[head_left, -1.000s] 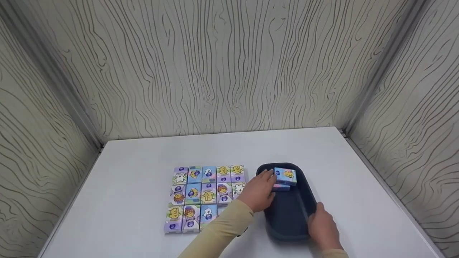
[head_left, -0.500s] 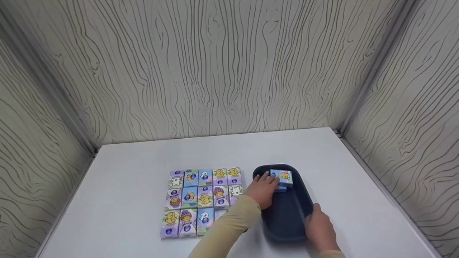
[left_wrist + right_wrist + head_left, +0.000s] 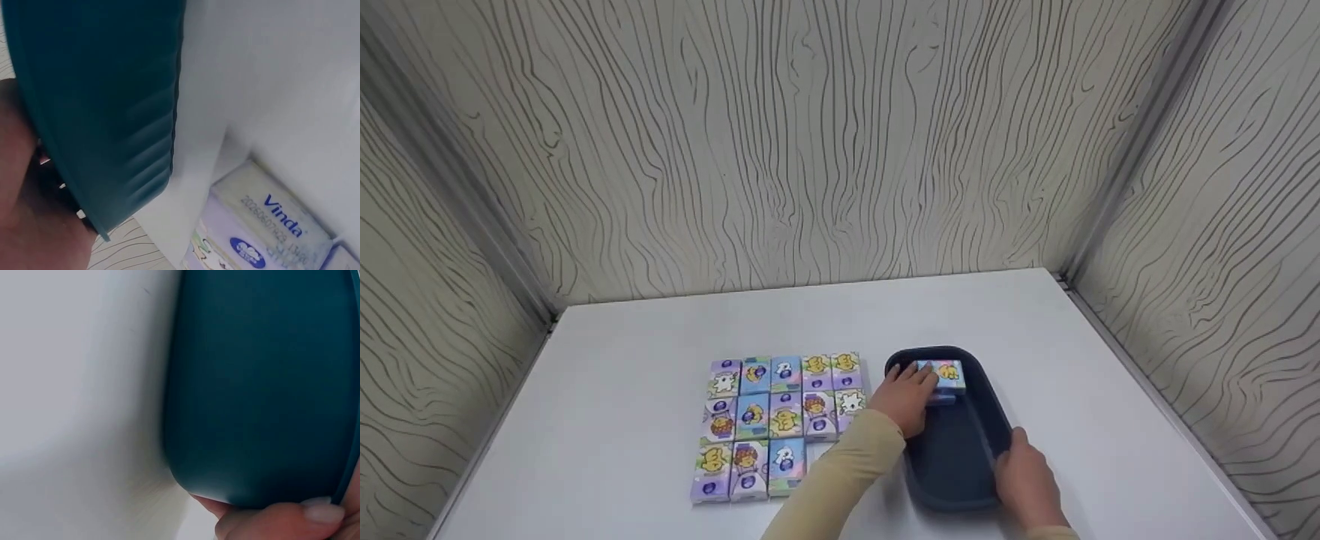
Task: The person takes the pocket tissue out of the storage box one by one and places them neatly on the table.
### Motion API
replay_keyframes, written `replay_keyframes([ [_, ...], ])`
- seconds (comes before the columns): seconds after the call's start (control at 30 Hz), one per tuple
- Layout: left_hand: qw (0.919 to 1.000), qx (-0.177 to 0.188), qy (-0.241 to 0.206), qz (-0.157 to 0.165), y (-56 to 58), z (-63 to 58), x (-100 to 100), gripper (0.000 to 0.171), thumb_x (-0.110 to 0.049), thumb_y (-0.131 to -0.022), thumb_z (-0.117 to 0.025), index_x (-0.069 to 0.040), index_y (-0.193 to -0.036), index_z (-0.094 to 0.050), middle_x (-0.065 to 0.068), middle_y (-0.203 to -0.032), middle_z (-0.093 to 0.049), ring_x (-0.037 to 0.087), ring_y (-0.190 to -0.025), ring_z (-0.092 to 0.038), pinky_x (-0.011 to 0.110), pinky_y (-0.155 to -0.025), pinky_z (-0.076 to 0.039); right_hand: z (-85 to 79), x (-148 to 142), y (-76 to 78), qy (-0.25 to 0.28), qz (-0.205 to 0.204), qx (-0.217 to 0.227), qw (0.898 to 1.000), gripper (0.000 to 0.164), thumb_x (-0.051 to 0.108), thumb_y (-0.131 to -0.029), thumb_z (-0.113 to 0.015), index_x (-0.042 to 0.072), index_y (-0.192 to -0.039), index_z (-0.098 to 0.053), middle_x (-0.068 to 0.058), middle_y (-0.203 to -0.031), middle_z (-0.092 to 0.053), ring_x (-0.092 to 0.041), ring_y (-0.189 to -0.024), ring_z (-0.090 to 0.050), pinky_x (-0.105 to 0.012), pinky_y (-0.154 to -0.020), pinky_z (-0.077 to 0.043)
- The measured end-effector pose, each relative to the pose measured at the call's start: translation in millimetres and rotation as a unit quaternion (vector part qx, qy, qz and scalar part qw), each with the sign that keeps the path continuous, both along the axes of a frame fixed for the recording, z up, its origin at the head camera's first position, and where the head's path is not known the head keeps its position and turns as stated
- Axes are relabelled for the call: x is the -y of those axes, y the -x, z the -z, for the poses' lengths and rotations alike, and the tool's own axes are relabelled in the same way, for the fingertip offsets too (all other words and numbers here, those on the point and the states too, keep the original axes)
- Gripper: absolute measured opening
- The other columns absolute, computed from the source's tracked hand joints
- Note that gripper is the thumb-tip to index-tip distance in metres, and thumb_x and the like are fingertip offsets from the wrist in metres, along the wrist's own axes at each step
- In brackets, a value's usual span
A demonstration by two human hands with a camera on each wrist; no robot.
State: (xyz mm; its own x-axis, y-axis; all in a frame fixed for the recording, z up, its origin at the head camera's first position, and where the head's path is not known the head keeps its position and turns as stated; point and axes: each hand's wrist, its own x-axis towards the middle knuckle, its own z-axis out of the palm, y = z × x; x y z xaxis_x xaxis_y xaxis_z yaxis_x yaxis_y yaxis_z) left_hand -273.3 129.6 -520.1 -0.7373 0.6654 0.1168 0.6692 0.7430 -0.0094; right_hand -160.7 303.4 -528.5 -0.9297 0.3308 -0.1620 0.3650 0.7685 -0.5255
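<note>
In the head view my left hand (image 3: 906, 400) reaches over the left rim of a dark teal plastic tub (image 3: 960, 465). Its fingers lie spread and fairly straight against the left end of a blue tissue pack (image 3: 949, 373). That pack rests on another tissue pack (image 3: 942, 400) at the tub's far end; the hand partly covers both. My right hand (image 3: 1027, 480) grips the tub's near right side. The right wrist view shows its fingertips (image 3: 323, 513) curled at the tub's edge. In the left wrist view the tub wall hides my left fingertips.
Left of the tub, several printed tissue packs (image 3: 785, 415) lie flat in neat rows on the white table (image 3: 607, 390). My left sleeve (image 3: 840, 472) covers the rows' near right corner. Patterned panels (image 3: 780, 150) stand behind and at both sides.
The upper tissue pack has shifted slightly left and nearer inside the tub, under my left fingers. My right hand keeps its hold on the tub. The whole view has drifted a little.
</note>
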Motion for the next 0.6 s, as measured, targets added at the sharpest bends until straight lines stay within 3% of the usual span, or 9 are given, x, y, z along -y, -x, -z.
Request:
replay_keyframes([
  [0.13,0.9996,-0.025,0.01,-0.006,-1.1,1.7,1,0.047,-0.032,-0.094,-0.06,-0.024,-0.138,-0.046,-0.002,-0.138,-0.047,0.022,-0.13,-0.042,0.039,-0.109,-0.032,-0.1,1,-1.2,0.002,-0.001,-0.001,1.0,0.039,0.001,-0.093,-0.035,-0.016,-0.129,-0.034,-0.038,-0.115,-0.053,-0.049,-0.105,-0.055,-0.058,-0.083,-0.048],
  [0.27,0.9995,-0.027,0.007,-0.013,-3.7,1.9,2,0.049,-0.039,-0.09,-0.066,-0.023,-0.133,-0.051,0.007,-0.14,-0.043,0.025,-0.134,-0.036,0.037,-0.111,-0.031,0.4,3,-2.1,-0.002,-0.003,-0.019,1.0,0.037,0.001,-0.093,-0.036,-0.015,-0.126,-0.036,-0.036,-0.109,-0.056,-0.047,-0.099,-0.058,-0.057,-0.079,-0.049],
  [0.4,0.9993,-0.005,-0.033,-0.014,-7.6,1.2,2,0.038,-0.028,-0.092,-0.066,-0.018,-0.127,-0.054,0.011,-0.14,-0.046,0.024,-0.134,-0.038,0.034,-0.109,-0.033,2.5,3,-4.0,-0.004,-0.008,-0.034,0.999,0.036,0.001,-0.091,-0.039,-0.015,-0.124,-0.038,-0.034,-0.102,-0.058,-0.046,-0.091,-0.06,-0.056,-0.073,-0.051],
  [0.53,0.9975,-0.013,-0.069,-0.006,-10.3,1.1,0,0.031,-0.017,-0.093,-0.063,-0.017,-0.123,-0.055,0.007,-0.122,-0.058,0.021,-0.115,-0.054,0.032,-0.1,-0.043,3.1,2,-6.0,-0.005,-0.013,-0.038,0.999,0.038,0.001,-0.092,-0.038,-0.015,-0.126,-0.036,-0.037,-0.105,-0.056,-0.048,-0.093,-0.059,-0.057,-0.074,-0.05],
  [0.6,0.9961,-0.013,-0.087,-0.002,-11.0,0.0,-1,0.032,-0.014,-0.092,-0.064,-0.017,-0.123,-0.055,0.005,-0.115,-0.058,0.019,-0.107,-0.055,0.03,-0.095,-0.046,1.8,1,-6.8,-0.003,-0.012,-0.037,0.999,0.039,0.002,-0.093,-0.037,-0.016,-0.128,-0.035,-0.038,-0.109,-0.055,-0.049,-0.097,-0.058,-0.058,-0.077,-0.049],
])
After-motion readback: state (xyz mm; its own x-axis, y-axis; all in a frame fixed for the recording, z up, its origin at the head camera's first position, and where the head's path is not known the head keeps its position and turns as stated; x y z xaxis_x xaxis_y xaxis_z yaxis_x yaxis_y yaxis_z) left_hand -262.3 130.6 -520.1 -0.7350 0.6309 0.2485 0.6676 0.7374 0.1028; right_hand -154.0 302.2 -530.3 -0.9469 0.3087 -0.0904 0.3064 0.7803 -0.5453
